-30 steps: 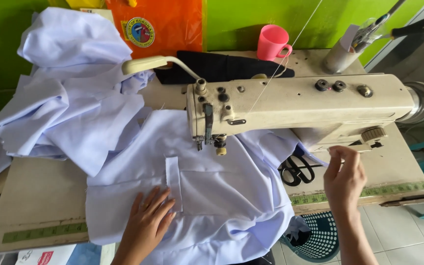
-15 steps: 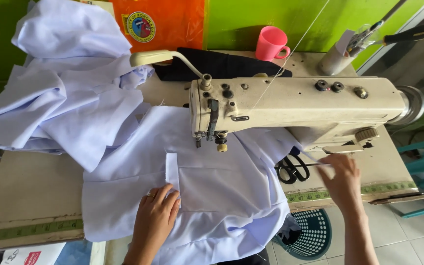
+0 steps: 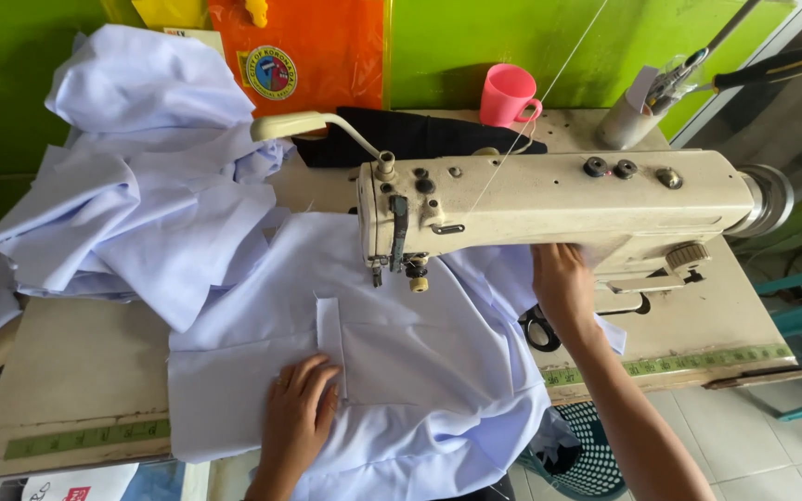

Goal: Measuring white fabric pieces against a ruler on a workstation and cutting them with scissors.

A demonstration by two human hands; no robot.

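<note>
1. Left hand (image 3: 299, 413) lies flat, fingers spread, pressing the pale blue shirt (image 3: 401, 371) beside its pocket piece (image 3: 330, 329).
2. Right hand (image 3: 563, 289) reaches beneath the sewing machine (image 3: 549, 199) arm onto the cloth; whether it grips anything cannot be told.
3. Judged progress: the pocket lies short of the needle (image 3: 375, 274), so stitching appears not yet begun.
4. Scissors (image 3: 538, 329) beside the right wrist are mostly covered.

scissors (image 3: 538, 329) half hidden, basket (image 3: 591, 455) cut off
</note>
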